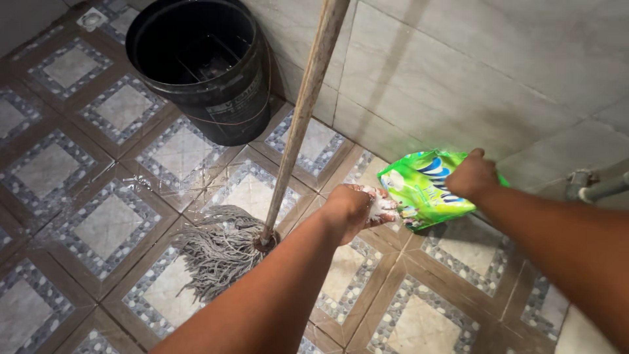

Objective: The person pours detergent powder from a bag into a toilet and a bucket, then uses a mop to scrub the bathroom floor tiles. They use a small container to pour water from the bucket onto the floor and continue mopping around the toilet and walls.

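My right hand grips a green plastic pouch of white powder and tilts it toward my left hand. My left hand is cupped palm up under the pouch's open corner, with white powder lying on its fingers. A mop with a grey string head rests on the wet patterned floor just left of my left hand. Its wooden handle leans up toward the tiled wall.
A black bucket stands on the floor at the back, against the wall. Pale wall tiles fill the right side. A grey pipe juts from the wall at far right. A small floor drain sits at top left.
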